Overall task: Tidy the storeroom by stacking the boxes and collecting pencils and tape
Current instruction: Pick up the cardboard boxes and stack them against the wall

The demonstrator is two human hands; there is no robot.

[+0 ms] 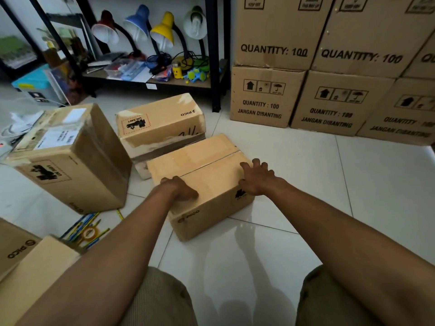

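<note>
A brown cardboard box [202, 170] lies on the white tiled floor in front of me. My left hand [181, 189] grips its near-left top edge, fingers curled over the side. My right hand [256, 178] rests on its right top edge with fingers spread. Behind it lies a second box [162, 121], and a taller box [70, 156] stands at the left. Another box [35, 262] sits at the bottom left. Several blue and yellow pencils [82, 225] lie on the floor by it, with a roll of clear tape [89, 233] on top of them.
A stack of large cartons [329, 67] marked QUANTITY: 100 fills the right back wall. A black metal shelf [216, 67] holds several desk lamps [162, 31] and small clutter. A light blue box [37, 85] stands at the far left. My knees show at the bottom.
</note>
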